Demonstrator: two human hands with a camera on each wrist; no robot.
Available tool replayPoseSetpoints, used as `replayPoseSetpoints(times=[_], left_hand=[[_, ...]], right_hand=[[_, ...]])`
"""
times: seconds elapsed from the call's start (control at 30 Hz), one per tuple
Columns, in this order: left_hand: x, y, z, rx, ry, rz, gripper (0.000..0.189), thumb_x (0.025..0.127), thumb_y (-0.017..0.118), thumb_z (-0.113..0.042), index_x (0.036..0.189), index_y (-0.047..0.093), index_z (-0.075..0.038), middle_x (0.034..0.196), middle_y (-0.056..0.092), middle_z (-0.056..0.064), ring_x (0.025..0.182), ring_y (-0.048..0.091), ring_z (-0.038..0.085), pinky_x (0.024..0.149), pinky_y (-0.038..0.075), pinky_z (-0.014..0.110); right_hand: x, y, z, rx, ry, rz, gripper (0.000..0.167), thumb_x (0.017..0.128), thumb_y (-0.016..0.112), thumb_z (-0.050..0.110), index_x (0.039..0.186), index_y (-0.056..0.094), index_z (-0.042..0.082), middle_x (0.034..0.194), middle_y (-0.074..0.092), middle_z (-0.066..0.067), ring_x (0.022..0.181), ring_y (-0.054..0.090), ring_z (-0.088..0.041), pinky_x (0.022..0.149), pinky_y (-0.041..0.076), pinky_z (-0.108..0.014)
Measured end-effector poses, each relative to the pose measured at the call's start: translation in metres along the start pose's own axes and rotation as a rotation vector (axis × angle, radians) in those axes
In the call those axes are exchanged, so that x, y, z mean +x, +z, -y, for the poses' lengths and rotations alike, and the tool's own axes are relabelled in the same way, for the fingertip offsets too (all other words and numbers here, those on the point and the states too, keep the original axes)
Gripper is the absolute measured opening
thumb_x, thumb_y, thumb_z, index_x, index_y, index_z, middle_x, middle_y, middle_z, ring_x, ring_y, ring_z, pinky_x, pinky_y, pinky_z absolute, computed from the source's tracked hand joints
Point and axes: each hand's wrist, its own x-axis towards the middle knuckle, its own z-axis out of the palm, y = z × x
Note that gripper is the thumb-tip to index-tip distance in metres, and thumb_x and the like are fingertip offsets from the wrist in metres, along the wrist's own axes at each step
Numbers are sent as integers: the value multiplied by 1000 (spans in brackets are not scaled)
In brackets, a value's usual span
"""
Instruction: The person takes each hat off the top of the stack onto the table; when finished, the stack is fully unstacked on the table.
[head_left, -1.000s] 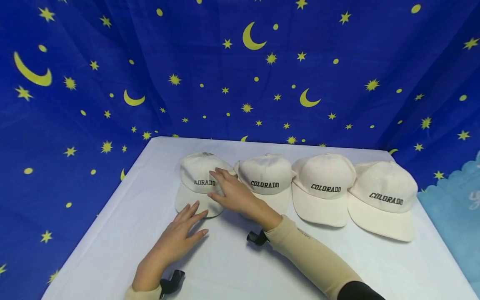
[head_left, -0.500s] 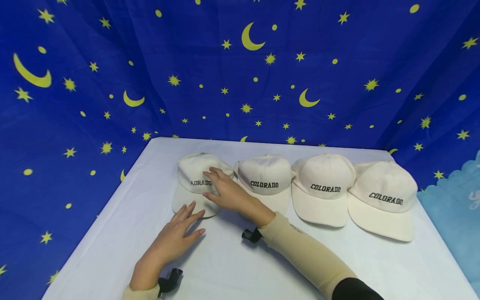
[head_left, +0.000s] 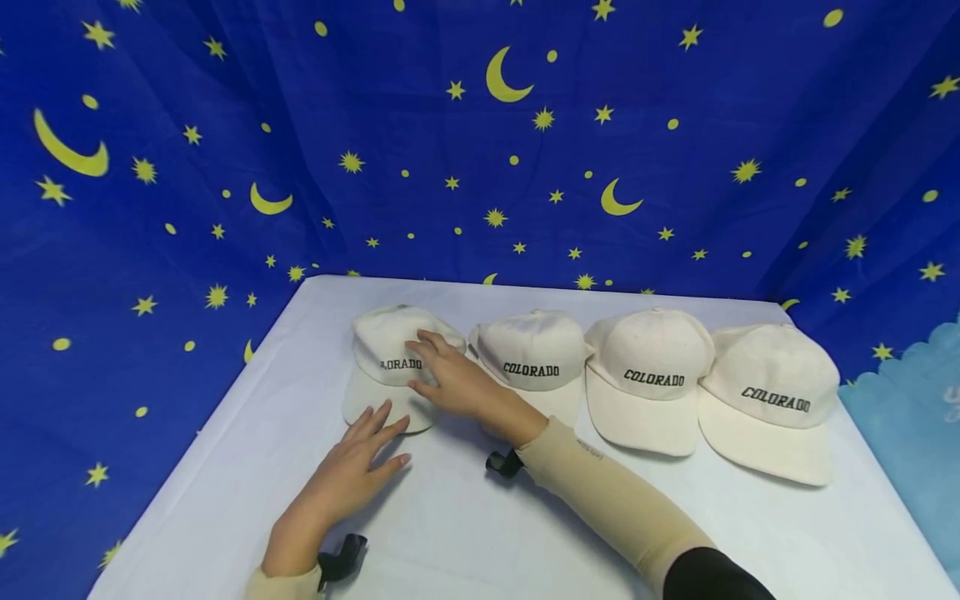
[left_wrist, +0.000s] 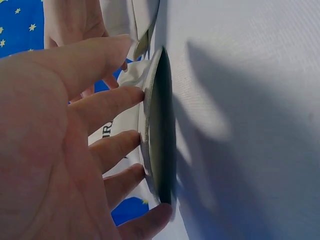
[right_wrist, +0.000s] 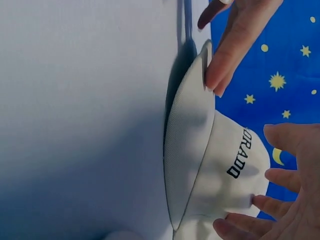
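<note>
An off-white baseball cap lies at the left end of a row of caps, its brim toward me and its dark lettering partly covered. My right hand rests with spread fingers against the right side of its crown. At the front, the fingertips of my left hand touch the brim's edge. The left wrist view shows those fingers nearly straight along the brim, the thumb apart from it. Seen from the right wrist, the brim curves above the cloth and my right fingers lie loosely along the crown.
Several matching caps marked COLORADO continue the row: one beside my right hand, another further right, and one at the right end. They stand close together on the white-covered table. A blue star-patterned curtain hangs behind.
The leftmost cap has shifted slightly left, away from its neighbour, and both hands have moved left with it. Over the last half second hands and cap have barely moved.
</note>
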Motion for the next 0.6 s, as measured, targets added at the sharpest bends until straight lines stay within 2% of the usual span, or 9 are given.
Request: replayPoseSetpoints(times=[0.4,0.5,0.6], left_hand=[[3,0,-6,37,-13,14,56,101,63,-41,150,53,-17,166,26,13,152,18,44,106,28,76],[3,-5,-7,50,-11,28,55,101,64,-41,149,54,-17,165,28,14,151,21,45,105,30,75],[4,-17,-10,37,-13,71,53,101,63,-41,147,56,-15,163,32,17,148,28,46,106,32,73]], right_hand=[[-1,-6,-4,11,0,26,65,102,64,34,157,37,12,165,27,-12,145,40,-30,115,38,-41],[0,-5,-6,8,-8,30,65,101,64,35,157,38,13,165,27,-11,145,40,-30,115,37,-42],[-1,-7,-8,1,-17,37,65,102,63,37,158,37,15,165,29,-9,145,40,-30,115,36,-47]])
